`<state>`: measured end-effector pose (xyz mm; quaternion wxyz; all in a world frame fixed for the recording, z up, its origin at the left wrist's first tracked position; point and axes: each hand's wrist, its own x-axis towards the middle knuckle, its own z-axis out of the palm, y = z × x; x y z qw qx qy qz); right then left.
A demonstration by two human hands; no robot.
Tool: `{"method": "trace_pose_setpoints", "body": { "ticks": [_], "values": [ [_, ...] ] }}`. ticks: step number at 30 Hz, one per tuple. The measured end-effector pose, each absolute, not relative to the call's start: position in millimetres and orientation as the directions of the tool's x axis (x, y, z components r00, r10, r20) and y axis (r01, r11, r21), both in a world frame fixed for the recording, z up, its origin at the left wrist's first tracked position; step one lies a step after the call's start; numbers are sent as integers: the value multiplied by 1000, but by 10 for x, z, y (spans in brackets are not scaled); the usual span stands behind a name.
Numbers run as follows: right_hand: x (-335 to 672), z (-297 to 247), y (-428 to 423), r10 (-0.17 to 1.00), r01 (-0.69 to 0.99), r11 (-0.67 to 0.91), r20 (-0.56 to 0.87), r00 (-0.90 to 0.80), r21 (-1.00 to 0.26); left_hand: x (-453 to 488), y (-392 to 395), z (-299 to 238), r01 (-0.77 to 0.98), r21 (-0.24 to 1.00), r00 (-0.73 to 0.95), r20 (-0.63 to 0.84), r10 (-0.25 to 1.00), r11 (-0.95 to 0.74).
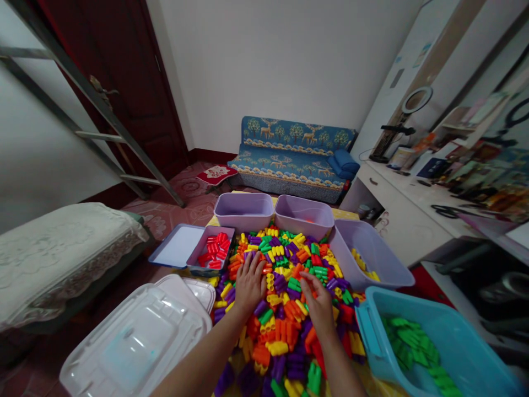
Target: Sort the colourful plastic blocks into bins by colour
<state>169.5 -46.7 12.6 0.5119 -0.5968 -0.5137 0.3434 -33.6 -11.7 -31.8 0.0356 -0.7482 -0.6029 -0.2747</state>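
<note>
A heap of loose plastic toy building blocks (285, 331) in red, orange, yellow, green and purple covers the table in front of me. My left hand (250, 284) lies palm down on the left part of the heap, its fingers apart and resting on blocks. On the right, my right hand (320, 303) is low over the heap with fingers loosely bent and parted. Its fingertips come close to an orange block (296, 271) and a green block (294, 284); whether they touch is unclear. Neither hand visibly holds a block.
Red blocks lie in an open tin (231, 248). Behind the heap stand two lilac bins (243, 221) (303, 225). A third lilac bin (388, 270) has yellow blocks, a teal bin (372, 353) green ones. Clear lids (136, 342) are at left; a sofa (289, 160) is beyond.
</note>
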Motion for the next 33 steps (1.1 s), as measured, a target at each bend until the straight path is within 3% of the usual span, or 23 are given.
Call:
{"method": "trace_pose_setpoints", "body": {
  "ticks": [4, 12, 21, 25, 28, 31, 33],
  "values": [
    [1686, 185, -492, 958, 73, 23, 43, 282, -997, -331, -114, -325, 926, 269, 119, 455, 882, -263],
    [1786, 202, -440, 955, -21, -1, -8, 296, -1000, -332, -113, -335, 931, 259, 119, 455, 883, -259],
    [2055, 266, -376, 844, -140, -16, -89, 529, -990, -332, -116, -322, 924, 275, 120, 452, 884, -266],
    [2100, 155, -399, 836, -89, -36, -79, 542, -995, -334, -116, -314, 919, 286, 118, 457, 882, -271],
    [2108, 123, -407, 924, -14, -141, -137, 357, -990, -335, -114, -315, 918, 289, 119, 457, 882, -273],
    [2076, 184, -361, 968, 225, -245, -223, 118, -943, -335, -113, -320, 920, 284, 121, 449, 885, -270],
    [2011, 259, -298, 985, 490, -170, -143, 94, -855, -334, -113, -325, 922, 283, 119, 446, 887, -266]
  ]
}}
